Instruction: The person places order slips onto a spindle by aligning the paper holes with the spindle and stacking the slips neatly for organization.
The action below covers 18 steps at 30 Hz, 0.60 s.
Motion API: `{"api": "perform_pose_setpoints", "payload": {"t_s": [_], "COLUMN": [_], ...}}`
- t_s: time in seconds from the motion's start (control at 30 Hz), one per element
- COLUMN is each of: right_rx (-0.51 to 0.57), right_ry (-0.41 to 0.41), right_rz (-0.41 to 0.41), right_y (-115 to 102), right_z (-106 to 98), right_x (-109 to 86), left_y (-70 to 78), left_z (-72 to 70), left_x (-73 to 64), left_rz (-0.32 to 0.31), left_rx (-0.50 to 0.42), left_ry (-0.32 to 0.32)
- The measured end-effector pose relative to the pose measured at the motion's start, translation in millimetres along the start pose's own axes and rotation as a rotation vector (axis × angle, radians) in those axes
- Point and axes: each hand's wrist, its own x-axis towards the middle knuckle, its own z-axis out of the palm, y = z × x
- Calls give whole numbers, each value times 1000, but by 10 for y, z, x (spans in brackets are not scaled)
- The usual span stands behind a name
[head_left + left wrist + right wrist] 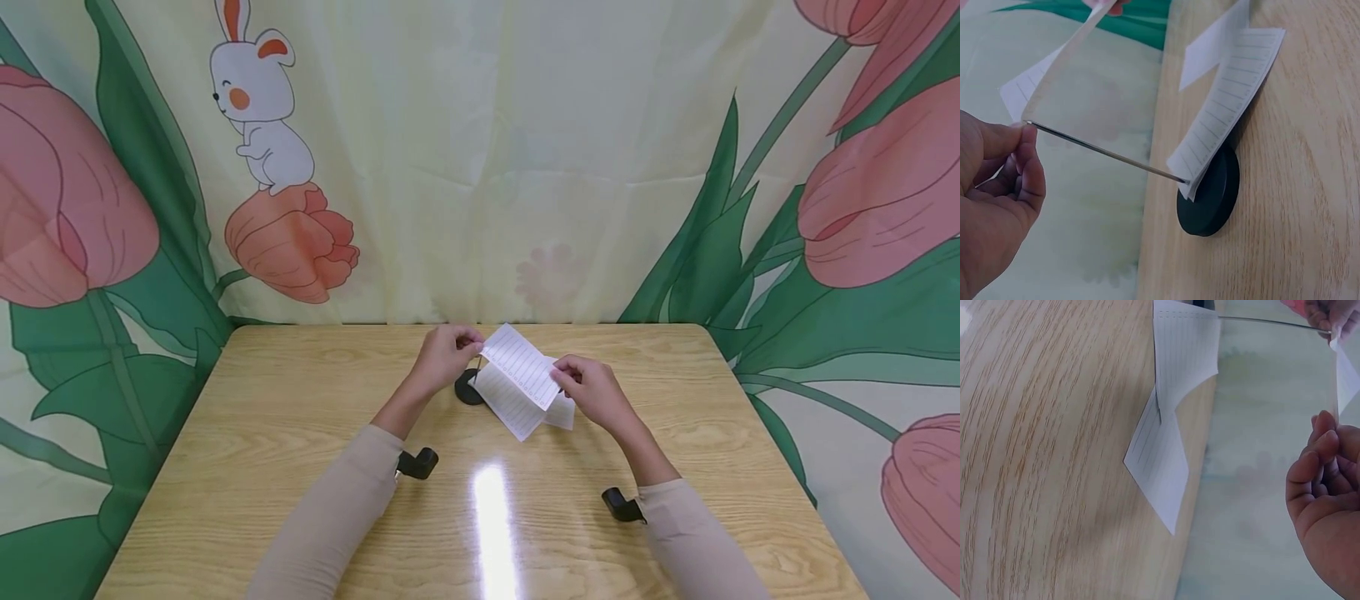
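A bill spike stands on the table, with a black round base [1213, 197] and a thin metal rod [1107, 152]. Several lined paper slips [1229, 94] are stuck on the rod low down, close over the base. Up at the rod's tip, my left hand [441, 360] pinches one corner of another lined paper slip [517, 360] between thumb and fingers. The opposite end of that slip is pinched by my right hand [597, 392], which holds it out to the right, above the lower slips. In the head view the raised slip hides part of the slips beneath.
All this is near the back edge of a wood-grain table [300, 433]. Behind the table hangs a curtain [465, 167] printed with tulips and a rabbit. Black wrist mounts [417, 463] stick out from both sleeves.
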Motion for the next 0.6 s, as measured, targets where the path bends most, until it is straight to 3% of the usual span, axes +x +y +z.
{"api": "perform_pose_setpoints", "payload": {"t_s": [0.17, 0.6], "right_rx": [-4, -1], "right_ry": [8, 0], "right_rz": [-8, -9], "right_y": [-1, 84], "right_z": [0, 77], "right_x": [3, 2], "left_y": [7, -147], "left_z": [-6, 68], "left_x": [8, 26], "left_rz": [-5, -10], "left_rx": [-8, 27], "left_ry": [-5, -22]}}
